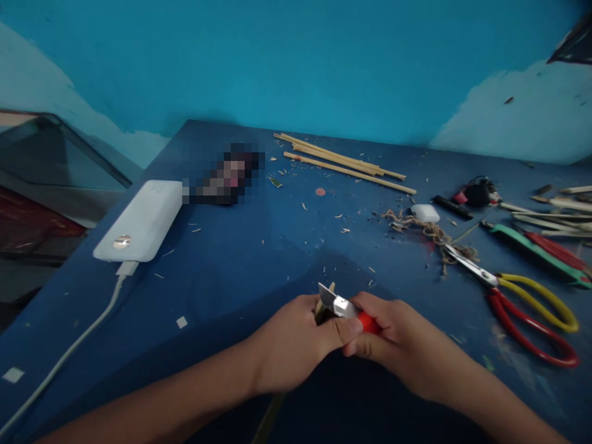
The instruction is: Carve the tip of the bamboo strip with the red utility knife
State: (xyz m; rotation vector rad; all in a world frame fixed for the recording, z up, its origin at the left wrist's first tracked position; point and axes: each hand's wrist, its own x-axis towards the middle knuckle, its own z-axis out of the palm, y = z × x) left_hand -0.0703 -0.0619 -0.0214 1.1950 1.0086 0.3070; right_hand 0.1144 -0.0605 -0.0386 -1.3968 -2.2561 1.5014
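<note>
My right hand is closed round the red handle of a utility knife, its metal blade out and pointing up and left. In my left hand is a thin bamboo stick, gripped by closed fingers. One end of the stick shows beside the blade, and the other runs down below the hand toward the bottom edge. The left thumb presses against the knife near its metal collar. Whether the blade touches the stick I cannot tell.
Several peeled sticks lie at the back of the blue table. A white power bank with a cable stands left. To the right lie scissors, brown string, a white case and a green-handled tool. Shavings are scattered around.
</note>
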